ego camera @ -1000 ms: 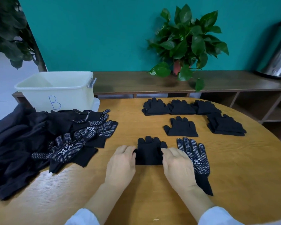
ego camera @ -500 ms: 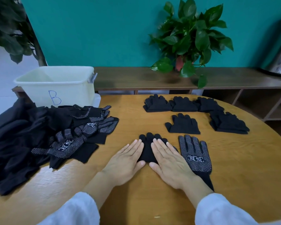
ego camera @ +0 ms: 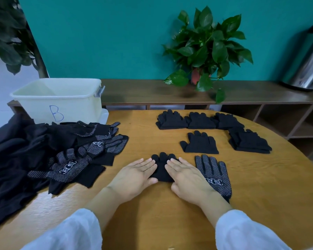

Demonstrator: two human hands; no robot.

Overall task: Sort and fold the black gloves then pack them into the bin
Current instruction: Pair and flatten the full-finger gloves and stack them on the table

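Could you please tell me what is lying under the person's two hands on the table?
A folded black glove lies under the left hand and right hand, both flat on it. Its fingertips and middle strip show; its sides are covered.

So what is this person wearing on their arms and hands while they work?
Both hands, the left hand and the right hand, are bare: no gloves, rings or watch show. Each forearm is uncovered up to a loose white sleeve, with a matching one on the right arm.

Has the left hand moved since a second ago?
Yes. The left hand slid right onto the folded glove, toward the dotted glove.
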